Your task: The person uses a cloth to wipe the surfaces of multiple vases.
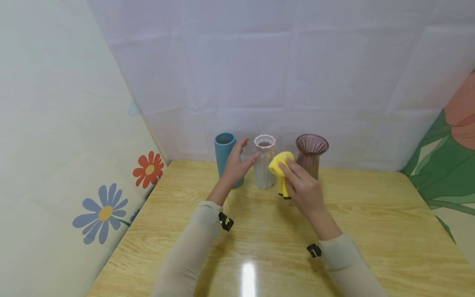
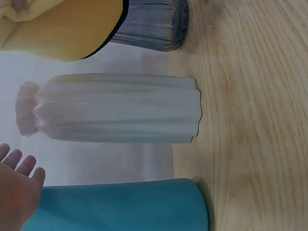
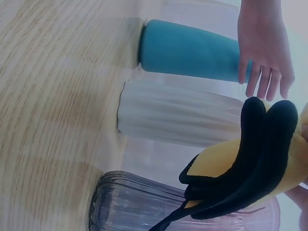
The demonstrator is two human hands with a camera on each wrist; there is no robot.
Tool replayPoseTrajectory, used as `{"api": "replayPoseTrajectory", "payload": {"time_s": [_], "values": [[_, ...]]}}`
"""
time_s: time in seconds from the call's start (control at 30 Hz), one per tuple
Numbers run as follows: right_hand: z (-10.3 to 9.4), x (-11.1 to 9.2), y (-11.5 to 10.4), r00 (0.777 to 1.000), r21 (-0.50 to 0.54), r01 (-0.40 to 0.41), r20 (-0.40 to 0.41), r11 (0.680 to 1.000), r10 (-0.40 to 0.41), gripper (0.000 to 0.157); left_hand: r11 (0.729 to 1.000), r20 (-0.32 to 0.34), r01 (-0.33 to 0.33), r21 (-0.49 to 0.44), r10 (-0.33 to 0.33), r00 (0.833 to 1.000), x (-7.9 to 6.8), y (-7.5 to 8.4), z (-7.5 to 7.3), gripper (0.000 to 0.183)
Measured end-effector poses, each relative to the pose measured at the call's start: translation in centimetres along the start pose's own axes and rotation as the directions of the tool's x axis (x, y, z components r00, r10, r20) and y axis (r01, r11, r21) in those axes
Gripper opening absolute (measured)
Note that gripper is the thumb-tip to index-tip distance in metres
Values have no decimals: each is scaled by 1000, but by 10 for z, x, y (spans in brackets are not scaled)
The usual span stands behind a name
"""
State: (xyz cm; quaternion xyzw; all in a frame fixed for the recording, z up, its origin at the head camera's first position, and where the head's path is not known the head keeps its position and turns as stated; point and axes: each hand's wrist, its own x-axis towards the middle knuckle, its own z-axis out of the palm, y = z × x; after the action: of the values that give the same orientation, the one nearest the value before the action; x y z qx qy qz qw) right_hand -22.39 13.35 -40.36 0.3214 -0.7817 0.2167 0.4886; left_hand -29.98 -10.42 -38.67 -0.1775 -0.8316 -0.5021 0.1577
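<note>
My right hand (image 1: 305, 187) grips a folded yellow cloth (image 1: 281, 163) with black edging (image 3: 262, 144), held up in front of the gap between the pinkish-white fluted vase (image 1: 264, 171) and the purple ribbed glass vase (image 1: 312, 147). Part of the cloth hangs down below the fingers. My left hand (image 1: 234, 166) is spread in front of the blue cylindrical vase (image 1: 222, 153), its fingers extended and nothing held in them. In the right wrist view the left hand (image 3: 264, 43) overlaps the blue vase's upper end; whether it touches the vase cannot be told. All three vases stand upright.
The vases stand in a row near the back edge of a wood-grain table (image 1: 259, 235). Behind them hangs a pale creased sheet (image 1: 245, 70). Flower-printed panels border the left (image 1: 55, 123) and right sides.
</note>
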Motion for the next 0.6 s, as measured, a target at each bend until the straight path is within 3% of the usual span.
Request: {"api": "replayPoseTrajectory", "payload": {"time_s": [0.3,0.6], "values": [[7,2,5,1000,-15,-15,14,1000,15,36,995,60,85,-56,-81,995,5,-7,6,77],[16,-1,13,999,4,-25,36,1000,25,40,980,124,128,-154,-109,986,14,-12,15,77]]}}
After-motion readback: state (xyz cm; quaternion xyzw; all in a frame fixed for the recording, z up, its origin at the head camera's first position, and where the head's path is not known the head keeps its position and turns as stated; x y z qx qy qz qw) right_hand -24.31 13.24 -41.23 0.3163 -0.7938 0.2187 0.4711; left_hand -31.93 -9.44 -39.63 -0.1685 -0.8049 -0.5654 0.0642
